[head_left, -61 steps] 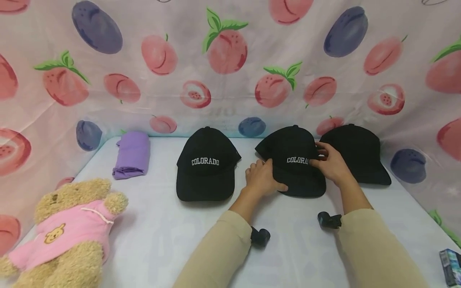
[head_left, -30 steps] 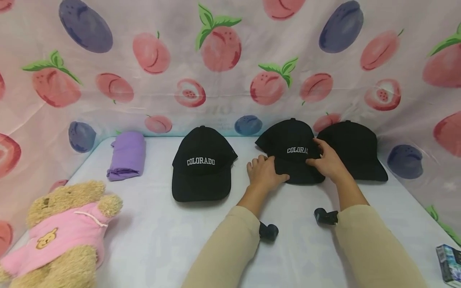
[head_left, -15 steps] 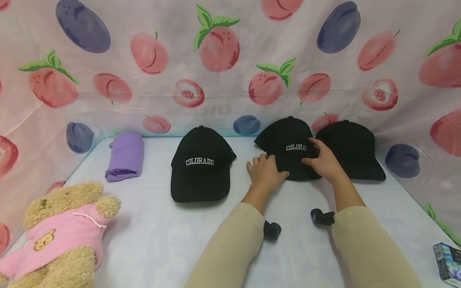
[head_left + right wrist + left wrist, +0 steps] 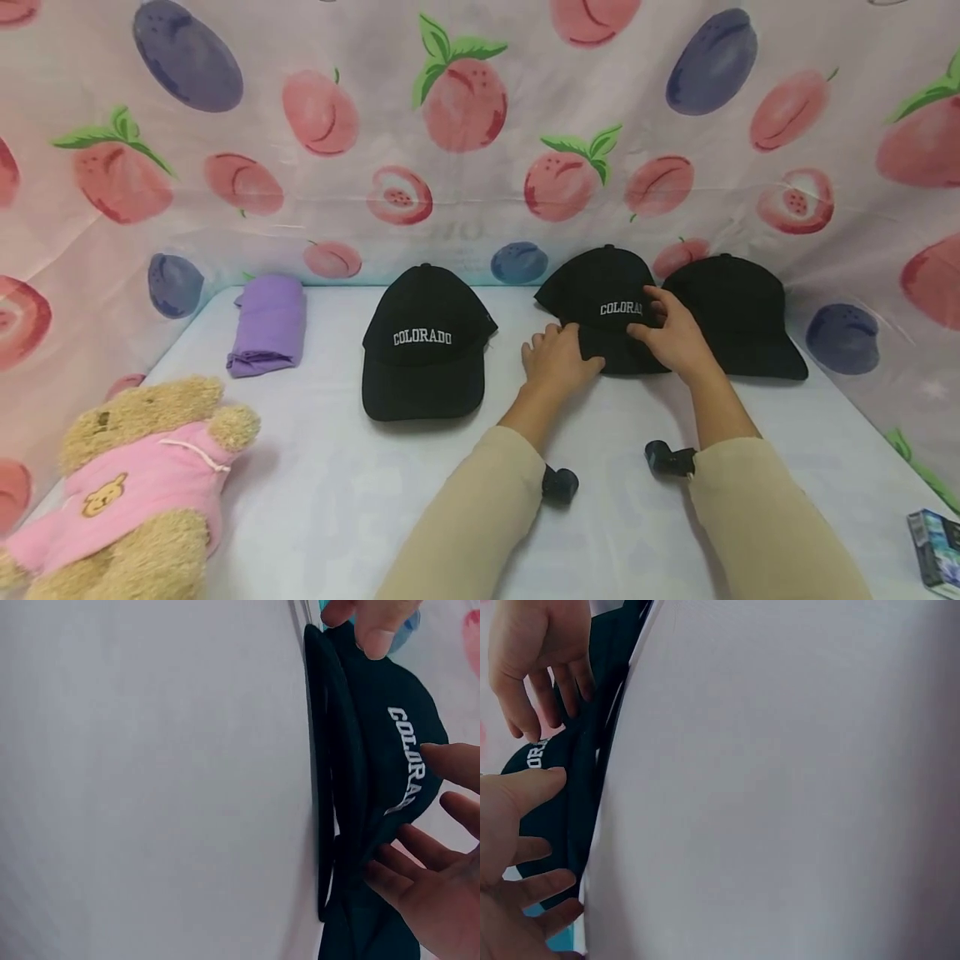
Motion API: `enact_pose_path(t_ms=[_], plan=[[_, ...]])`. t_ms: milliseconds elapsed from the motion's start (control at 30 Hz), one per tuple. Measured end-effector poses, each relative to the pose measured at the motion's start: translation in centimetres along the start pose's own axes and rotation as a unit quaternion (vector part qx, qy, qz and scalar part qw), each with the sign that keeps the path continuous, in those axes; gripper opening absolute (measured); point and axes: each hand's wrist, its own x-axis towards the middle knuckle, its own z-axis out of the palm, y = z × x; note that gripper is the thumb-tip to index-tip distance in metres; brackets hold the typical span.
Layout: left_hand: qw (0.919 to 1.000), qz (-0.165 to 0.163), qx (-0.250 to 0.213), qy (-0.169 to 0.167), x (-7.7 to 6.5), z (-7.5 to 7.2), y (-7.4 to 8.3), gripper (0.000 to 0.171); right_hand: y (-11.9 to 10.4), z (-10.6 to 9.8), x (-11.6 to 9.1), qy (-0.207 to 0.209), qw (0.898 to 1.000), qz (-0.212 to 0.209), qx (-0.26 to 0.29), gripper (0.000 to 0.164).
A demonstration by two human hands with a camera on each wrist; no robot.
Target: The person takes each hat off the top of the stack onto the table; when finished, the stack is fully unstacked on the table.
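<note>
A black cap with white COLORADO lettering sits toward the back of the white table, between my two hands. My left hand touches the left side of its brim, fingers spread and thumb reaching along the front. At the crown's right side is my right hand, its fingers loosely bent and its thumb near the last letters, which it hides in the head view. In the right wrist view the lettering shows beside the right fingers. A second COLORADO cap stands to the left, and a plain-looking black cap adjoins on the right.
A folded purple cloth lies at the back left. In front of it is a teddy bear in a pink top. A small box lies at the right edge. The fruit-print curtain hangs behind the caps.
Over the two seconds, the middle cap has slid back toward the curtain, with both hands moving along beside it. In the last half second the hands and cap hardly shift.
</note>
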Motion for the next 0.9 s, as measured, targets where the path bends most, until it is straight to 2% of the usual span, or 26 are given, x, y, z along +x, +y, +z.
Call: enact_pose_path(t_ms=[367,667,900], plan=[[0.996,0.036,-0.079,-0.021,-2.0,-2.1,-1.9,0.061,-1.6,0.6,-0.8,0.014,0.999,-0.028,0.025,0.076],[0.9927,0.056,-0.104,-0.026,-3.3,-3.4,-3.3,0.06,-3.0,1.4,-1.3,0.021,0.997,-0.049,0.052,0.074],[0.9891,0.076,-0.116,-0.05,-4.0,-4.0,-3.7,0.058,-4.5,1.6,-1.8,0.021,0.996,-0.057,0.058,0.074]])
